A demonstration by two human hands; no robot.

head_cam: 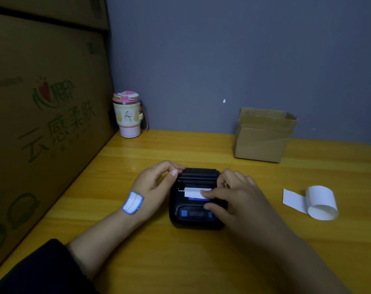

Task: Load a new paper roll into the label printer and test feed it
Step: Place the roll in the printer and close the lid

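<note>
Pinching paper tab with right hand, fingers narrow on its right end | tab at printer slot, long axis running leftward | left hand curled on lid corner, holding nothing | right nearer

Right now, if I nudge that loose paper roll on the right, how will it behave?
The paper roll looks light and thin-walled, so it would probably slide or squash easily. It lies on its side, so it may roll, though its flat tail on the table might drag.
</note>
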